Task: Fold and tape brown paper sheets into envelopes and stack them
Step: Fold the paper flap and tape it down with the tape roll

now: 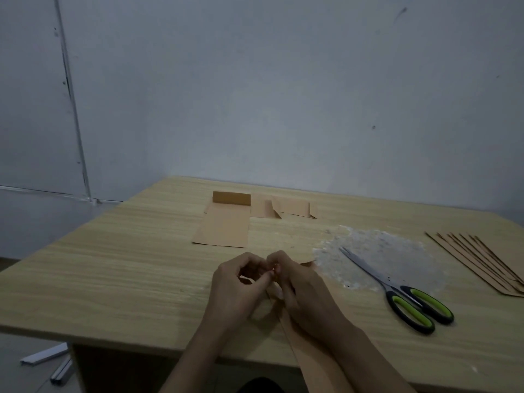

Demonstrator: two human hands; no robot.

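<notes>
A light wood-grain table (pixel 113 279) stands against a pale grey-blue wall (pixel 283 95) in a dim room, and a few metal rails (pixel 45 357) lie on the floor at its left front corner. Toward the far side lies a folded envelope (pixel 224 225), its top flap standing up and its long axis running away from the person. Just beside it on the right is a second, partly folded piece (pixel 283 207) that lies crosswise. At the right edge a fanned stack of sheets (pixel 476 262) lies on a slant, with its near end off to the right. Green-and-black scissors (pixel 397 290) rest on a whitish scuffed patch (pixel 377 251), blades pointing away and to the left, handles nearest the person. The brown sheet (pixel 303 364) being worked lies at the front centre under the right forearm. Its long axis points away from the person, its near end hangs past the front edge, and a far corner shows beyond the knuckles. Above it the left hand (pixel 235 290) and right hand (pixel 300 293) are together, fingers curled, fingertips meeting in a pinch on a small pale strip (pixel 246 279). What the strip is cannot be told.
</notes>
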